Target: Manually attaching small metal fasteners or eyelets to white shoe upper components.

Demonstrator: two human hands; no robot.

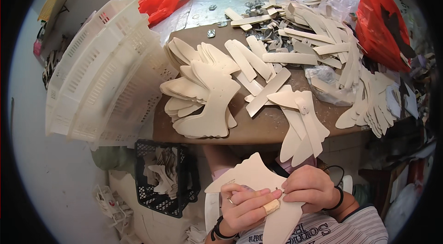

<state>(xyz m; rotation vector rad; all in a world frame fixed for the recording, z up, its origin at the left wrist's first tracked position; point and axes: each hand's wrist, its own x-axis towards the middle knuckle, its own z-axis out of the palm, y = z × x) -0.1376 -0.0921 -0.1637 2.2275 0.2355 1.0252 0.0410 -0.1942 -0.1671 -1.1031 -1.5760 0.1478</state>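
Note:
Over my lap I hold a flat cream shoe-upper piece (247, 170), smooth, with wide curved lobes. My left hand (247, 207) is closed on its lower left side, fingertips pressed near small dark holes in the middle. A beige wrap (271, 206) covers one finger, and a ring sits on another. My right hand (310, 189) pinches the piece's right edge beside those holes; whether anything small is between its fingertips is hidden. Just beyond my hands, several similar cream pieces (302, 126) overhang the table's near edge, a small round fitting on the top one.
On the brown table (203, 36) lie stacked cream uppers (203, 92), loose straps (277, 55) and a heap of metal buckles (258, 11). Nested white baskets (101, 73) stand left, a black crate (159, 202) below. Red bags (376, 22) and more cut pieces (369, 101) are right.

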